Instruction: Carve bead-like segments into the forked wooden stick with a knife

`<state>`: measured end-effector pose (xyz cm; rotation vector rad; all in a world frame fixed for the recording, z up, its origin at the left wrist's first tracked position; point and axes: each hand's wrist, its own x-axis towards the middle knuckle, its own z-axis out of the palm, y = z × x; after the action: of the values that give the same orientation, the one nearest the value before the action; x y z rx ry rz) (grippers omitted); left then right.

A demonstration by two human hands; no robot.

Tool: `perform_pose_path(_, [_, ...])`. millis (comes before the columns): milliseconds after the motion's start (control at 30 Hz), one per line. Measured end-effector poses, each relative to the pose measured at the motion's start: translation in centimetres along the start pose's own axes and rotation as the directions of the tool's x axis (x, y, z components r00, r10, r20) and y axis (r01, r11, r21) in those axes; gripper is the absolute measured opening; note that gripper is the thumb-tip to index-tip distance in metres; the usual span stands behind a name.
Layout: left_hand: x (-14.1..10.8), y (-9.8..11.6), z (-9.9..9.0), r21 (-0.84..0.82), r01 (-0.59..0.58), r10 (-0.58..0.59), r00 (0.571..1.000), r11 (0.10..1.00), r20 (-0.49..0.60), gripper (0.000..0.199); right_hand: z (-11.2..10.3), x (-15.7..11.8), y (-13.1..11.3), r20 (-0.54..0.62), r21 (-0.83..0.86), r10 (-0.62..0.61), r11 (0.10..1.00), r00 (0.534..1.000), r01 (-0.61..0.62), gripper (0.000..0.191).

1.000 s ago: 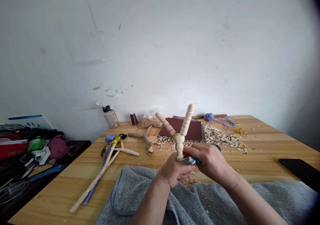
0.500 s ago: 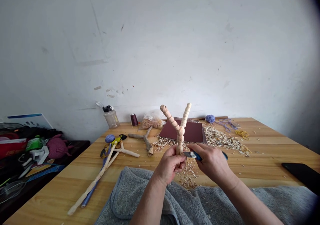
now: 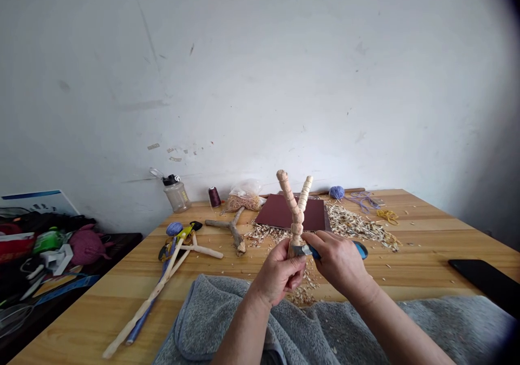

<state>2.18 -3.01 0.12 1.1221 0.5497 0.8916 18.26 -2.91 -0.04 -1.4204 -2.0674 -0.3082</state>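
A peeled Y-shaped forked stick, cut with ring-like grooves along both prongs, stands upright in my left hand, whose fingers wrap its lower end. My right hand is closed round the blue handle of a utility knife. Its metal blade end lies against the stick just above my left thumb. Beneath both hands, wood shavings are scattered on the table, and a grey towel lies along the near edge.
Behind the stick lies a dark red sheet beside a heap of shavings. A bare forked branch, peeled sticks, a bottle, a thread spool and a bagged bundle sit left; a black phone-like slab is right.
The forked stick has turned in my left hand, so its prongs look closer together. The knife blade has shifted slightly left across the stick. The view has moved a little.
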Motion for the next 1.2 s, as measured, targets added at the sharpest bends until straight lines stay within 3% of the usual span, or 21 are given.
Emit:
perform_pose_path(67, [0.1, 0.0, 0.1, -0.033, 0.021, -0.023, 0.998, 0.999, -0.056, 0.028, 0.5, 0.1, 0.6, 0.007, 0.174, 0.102, 0.979, 0.995, -0.102, 0.024])
perform_pose_path(167, [0.3, -0.2, -0.1, -0.150, 0.064, -0.088, 0.984, 0.987, -0.155, 0.040, 1.2, 0.2, 1.3, 0.031, 0.423, 0.221, 0.881, 0.975, -0.213, 0.021])
perform_pose_path(300, [0.8, -0.3, -0.7, -0.271, -0.054, -0.001, 0.980, 0.961, -0.199, 0.038, 2.0, 0.4, 1.3, 0.067, 0.539, 0.263, 0.802, 0.962, -0.257, 0.026])
perform_pose_path(433, [1.0, -0.2, -1.0, -0.360, -0.120, 0.042, 0.975, 0.925, -0.216, 0.032, 2.8, 0.4, 0.9, 0.044, 0.573, 0.225, 0.793, 0.973, -0.209, 0.026])
perform_pose_path(600, [1.3, -0.1, -1.2, -0.393, -0.150, 0.051, 0.967, 0.907, -0.251, 0.029, 3.6, 0.5, 1.4, 0.101, 0.641, 0.316, 0.705, 0.943, -0.304, 0.036])
perform_pose_path(700, [1.4, -0.3, -1.4, -0.383, -0.160, 0.056, 0.962, 0.910, -0.269, 0.029, 4.0, 0.5, 1.9, 0.127, 0.562, 0.289, 0.767, 0.949, -0.309, 0.039])
perform_pose_path(767, [1.4, -0.5, -1.5, -0.364, -0.167, 0.063, 0.958, 0.916, -0.281, 0.032, 4.2, 0.4, 2.3, 0.079, 0.488, 0.306, 0.818, 0.949, -0.304, 0.040])
perform_pose_path(867, [1.4, -0.6, -1.5, -0.299, -0.182, 0.084, 0.946, 0.937, -0.313, 0.037, 4.4, 0.3, 2.9, 0.048, 0.427, 0.352, 0.838, 0.935, -0.338, 0.042])
perform_pose_path(1000, [1.3, -0.6, -1.4, -0.149, -0.186, 0.123, 0.927, 0.971, -0.354, 0.044, 4.2, 0.3, 2.6, 0.232, 0.454, 0.329, 0.796, 0.915, -0.401, 0.040])
perform_pose_path(1067, [1.3, -0.7, -1.4, -0.073, -0.176, 0.138, 0.922, 0.982, -0.362, 0.045, 3.9, 0.3, 2.1, 0.268, 0.501, 0.275, 0.779, 0.923, -0.377, 0.038])
perform_pose_path(1200, [1.5, -1.1, -1.4, 0.032, -0.169, 0.168, 0.898, 0.985, -0.406, 0.036, 3.1, 0.1, 1.2, 0.147, 0.461, 0.242, 0.841, 0.959, -0.283, 0.032])
